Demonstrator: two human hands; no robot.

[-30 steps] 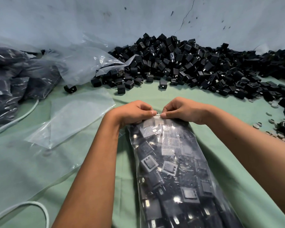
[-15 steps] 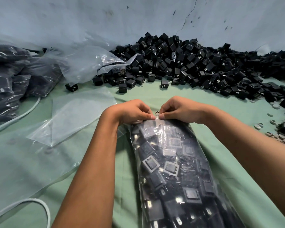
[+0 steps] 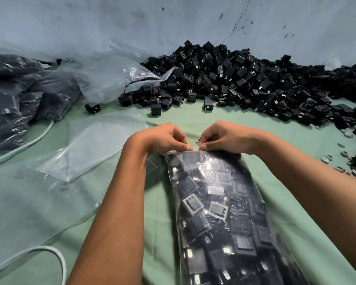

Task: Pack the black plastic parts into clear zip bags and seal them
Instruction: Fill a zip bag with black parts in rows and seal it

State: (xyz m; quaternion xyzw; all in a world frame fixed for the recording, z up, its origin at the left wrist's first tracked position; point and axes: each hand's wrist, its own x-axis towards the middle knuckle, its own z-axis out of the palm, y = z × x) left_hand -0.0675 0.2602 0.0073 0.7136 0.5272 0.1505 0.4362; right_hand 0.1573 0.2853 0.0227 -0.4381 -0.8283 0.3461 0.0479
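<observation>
A clear zip bag (image 3: 220, 212) stuffed with black plastic parts lies lengthwise on the green cloth, its far end pointing away from me. My left hand (image 3: 162, 138) and my right hand (image 3: 224, 136) meet at that far end, each pinching the bag's zip strip between thumb and fingers, fingertips almost touching. A big heap of loose black plastic parts (image 3: 245, 81) runs along the back wall to the right. Flat unfilled clear bags (image 3: 90, 145) lie to my left.
Filled bags of black parts (image 3: 10, 97) are stacked at the far left, with crumpled clear plastic (image 3: 111, 77) beside them. A white cable (image 3: 56, 262) loops at the lower left. Small white rings (image 3: 327, 159) are scattered at the right. Green cloth (image 3: 193, 114) covers the surface.
Both hands keep pinching the bag's far end; they and the bag have shifted only slightly.
</observation>
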